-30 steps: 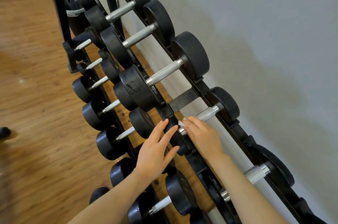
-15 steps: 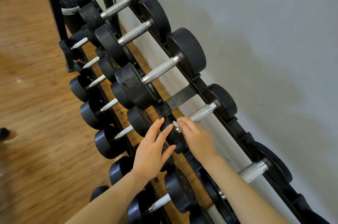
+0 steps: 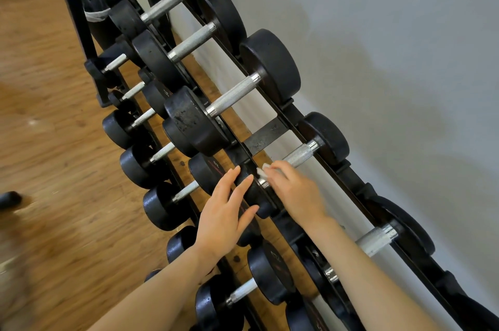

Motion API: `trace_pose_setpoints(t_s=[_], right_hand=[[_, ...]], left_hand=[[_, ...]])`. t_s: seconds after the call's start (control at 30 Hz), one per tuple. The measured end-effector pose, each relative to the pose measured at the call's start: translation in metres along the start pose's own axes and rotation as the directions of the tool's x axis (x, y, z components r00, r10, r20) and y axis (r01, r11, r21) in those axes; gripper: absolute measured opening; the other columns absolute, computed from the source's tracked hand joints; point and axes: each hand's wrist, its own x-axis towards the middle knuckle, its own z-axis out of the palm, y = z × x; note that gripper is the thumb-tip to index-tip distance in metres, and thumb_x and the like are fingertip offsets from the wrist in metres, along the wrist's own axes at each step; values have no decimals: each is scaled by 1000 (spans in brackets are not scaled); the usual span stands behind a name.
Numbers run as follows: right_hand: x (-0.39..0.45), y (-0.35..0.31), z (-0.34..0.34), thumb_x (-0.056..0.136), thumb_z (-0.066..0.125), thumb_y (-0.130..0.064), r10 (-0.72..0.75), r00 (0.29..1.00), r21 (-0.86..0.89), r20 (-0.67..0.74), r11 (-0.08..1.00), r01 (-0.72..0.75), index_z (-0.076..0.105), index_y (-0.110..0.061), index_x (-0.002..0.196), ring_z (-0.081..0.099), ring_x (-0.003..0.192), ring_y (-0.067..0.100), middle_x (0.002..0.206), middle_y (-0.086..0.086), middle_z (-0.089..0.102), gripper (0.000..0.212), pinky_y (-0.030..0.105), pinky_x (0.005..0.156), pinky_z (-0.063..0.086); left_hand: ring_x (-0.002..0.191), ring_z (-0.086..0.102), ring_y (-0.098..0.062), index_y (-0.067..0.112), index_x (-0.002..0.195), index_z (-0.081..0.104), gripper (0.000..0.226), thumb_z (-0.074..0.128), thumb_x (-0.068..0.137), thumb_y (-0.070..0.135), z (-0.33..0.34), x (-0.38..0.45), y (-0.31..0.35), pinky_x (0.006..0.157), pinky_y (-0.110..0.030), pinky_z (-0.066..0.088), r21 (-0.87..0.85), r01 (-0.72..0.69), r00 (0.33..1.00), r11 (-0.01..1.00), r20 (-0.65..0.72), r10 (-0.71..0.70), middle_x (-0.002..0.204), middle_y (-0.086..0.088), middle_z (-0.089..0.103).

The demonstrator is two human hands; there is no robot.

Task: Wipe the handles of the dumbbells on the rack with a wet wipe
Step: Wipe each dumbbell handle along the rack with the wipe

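Markings on the weight ends are too blurred to read. The handle [image 3: 298, 155] runs diagonally from lower left up to upper right, across the rack [image 3: 266, 136] toward the wall. The right hand [image 3: 295, 194] pinches a white wipe [image 3: 262, 170] against its near end; the left hand [image 3: 225, 213] rests spread fingers on the near weight [image 3: 256, 197].
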Motion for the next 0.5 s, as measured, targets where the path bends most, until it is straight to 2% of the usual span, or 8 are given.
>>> trace_pose_setpoints(t_s=[0.1, 0.13, 0.2, 0.27, 0.33, 0.37, 0.43, 0.5], right_hand=[[-7, -3, -5, 97, 54, -30, 206, 975, 142, -83, 971, -193, 58, -19, 118, 60, 84, 8, 107, -3, 63, 24, 20, 64, 48], [-9, -10, -5, 100, 48, -37, 261, 964, 224, -45, 943, -245, 57, -25, 116, 59, 85, 7, 105, -7, 63, 22, 23, 68, 48], [-14, -20, 4, 100, 42, -47, 213, 977, 290, 12, 934, -207, 54, -28, 110, 59, 78, 7, 93, -8, 62, 24, 27, 64, 49], [-16, -17, 6, 99, 44, -48, 167, 985, 267, -39, 952, -151, 52, -26, 104, 56, 69, 8, 82, -6, 58, 24, 22, 56, 46], [-12, -5, 1, 98, 48, -44, 263, 963, 243, -63, 940, -240, 60, -27, 107, 51, 74, 1, 90, -8, 60, 23, 16, 62, 40], [-10, 3, 1, 97, 51, -39, 308, 944, 148, -118, 946, -289, 64, -24, 111, 49, 81, 1, 97, -6, 61, 24, 16, 67, 38], [-10, 6, 9, 93, 61, -24, 208, 955, 29, -209, 978, -207, 66, -13, 115, 50, 86, 15, 102, 4, 61, 25, 26, 67, 43], [-14, -2, 19, 91, 64, -17, 92, 982, 62, -166, 995, -82, 61, -11, 119, 52, 89, 20, 102, 7, 59, 29, 33, 67, 49]], left_hand=[[141, 37, -26, 26, 146, 32, 60, 47, 93, 49, -1, 0, 0, 107, -39, 40, -7, -5, 1000, 1000, 2, 5, 156, -5, 30], [142, 36, -26, 26, 146, 31, 60, 48, 93, 49, -1, 0, 0, 107, -39, 41, -8, -4, 1000, 1000, 6, 4, 156, -4, 29], [142, 35, -26, 27, 146, 30, 61, 50, 93, 47, -1, 0, 0, 107, -39, 40, -4, -3, 1000, 1000, 13, 3, 156, -3, 27], [143, 34, -25, 28, 146, 29, 60, 48, 93, 49, -2, 0, 0, 108, -38, 39, 0, -1, 1000, 1000, 16, 1, 157, -4, 28], [143, 33, -25, 28, 146, 30, 60, 44, 93, 51, -2, 0, 1, 108, -36, 36, -1, 9, 1000, 1000, 20, -9, 157, -4, 28], [143, 33, -25, 27, 146, 31, 60, 42, 93, 52, -2, 1, 1, 108, -35, 35, 5, 13, 1000, 1000, 23, -13, 157, -4, 29], [142, 34, -25, 25, 146, 34, 60, 41, 93, 52, -1, 1, 1, 107, -34, 33, 31, 11, 1000, 999, 25, -12, 156, -5, 31], [141, 35, -26, 23, 145, 37, 60, 41, 93, 52, -1, 0, 0, 107, -34, 33, 44, 8, 1000, 999, 29, -10, 155, -7, 32]])
